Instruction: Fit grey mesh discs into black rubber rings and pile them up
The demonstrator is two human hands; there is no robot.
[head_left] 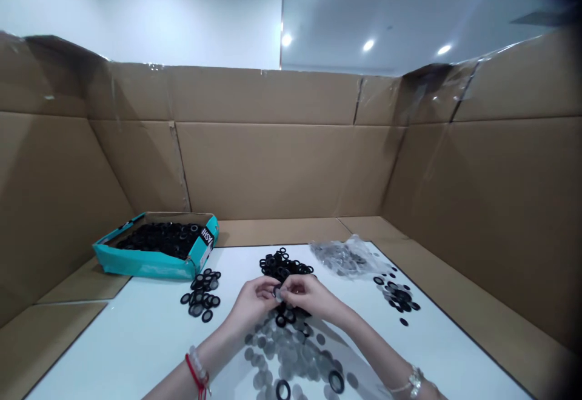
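Note:
My left hand (257, 298) and my right hand (309, 296) meet at the middle of the white table, fingertips pinched together. Between them shows a small grey disc (278, 294), pressed by the right fingers, with a black ring's dark edge at the left fingertips, partly hidden. Just behind the hands lies a heap of black rings (284, 265); a few more rings (285, 318) lie below them. Nearer to me, many translucent grey discs (291, 351) are spread about, with two larger black rings (282, 390) among them.
A teal box (145, 265) full of black rings stands at the back left, with a pile of ringed discs (200, 296) beside it. At the back right lies a clear plastic bag (345, 257) near dark pieces (400, 297). Cardboard walls (277, 170) surround the table.

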